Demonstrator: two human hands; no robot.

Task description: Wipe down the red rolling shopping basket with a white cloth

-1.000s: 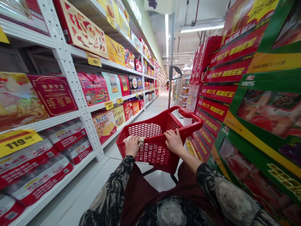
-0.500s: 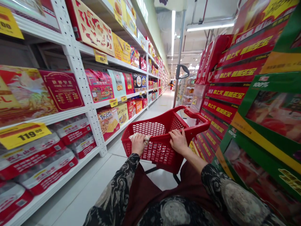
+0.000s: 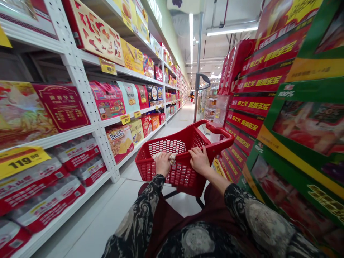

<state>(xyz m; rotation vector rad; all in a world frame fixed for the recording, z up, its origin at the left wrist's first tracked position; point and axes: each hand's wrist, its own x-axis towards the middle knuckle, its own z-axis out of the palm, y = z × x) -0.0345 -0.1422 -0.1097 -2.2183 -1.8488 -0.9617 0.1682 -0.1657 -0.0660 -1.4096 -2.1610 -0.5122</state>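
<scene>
A red plastic shopping cart (image 3: 185,179) stands right in front of me, its perforated basket turned sideways and its handle (image 3: 225,138) to the right. My left hand (image 3: 163,164) presses a crumpled whitish cloth (image 3: 172,158) against the near rim, fingers curled over it. Further right along the same rim, my right hand (image 3: 199,160) grips the edge near the handle end, with its fingers bent over the top. Both palms are hidden from view.
White shelves (image 3: 90,93) with gift boxes and shrink-wrapped bottle packs line the left. Stacked red drink cartons (image 3: 249,104) and green boxes (image 3: 303,125) rise close on the right. A metal pole (image 3: 199,53) with a dark loop stands behind the cart. The tiled aisle (image 3: 185,111) runs ahead.
My left hand has slid with the cloth to the right along the rim, closer to my right hand. My right hand keeps its hold. The whole view has shifted slightly.
</scene>
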